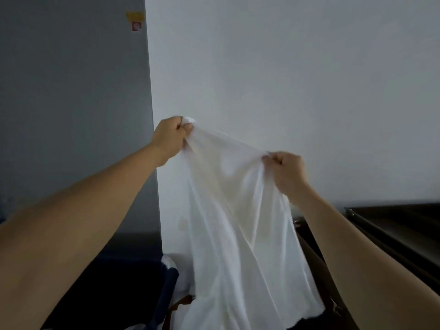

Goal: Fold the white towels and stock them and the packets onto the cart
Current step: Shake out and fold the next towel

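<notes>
Your left hand (172, 134) and right hand (285, 170) each pinch the top edge of the towel (238, 234), fingers curled tight on the cloth. You hold it up high in front of the wall (285, 67) so it can hang down loose and open out, which should make it easy to find the corners and fold it. Your left hand sits a bit higher than your right, so the top edge slopes, and the rest of the towel hangs below both hands.

Plain white wall (285, 67) ahead; tall grey panel (71, 91) at left, bearing a yellow sticker (135, 15) above a red-and-white sticker (136, 26)
</notes>
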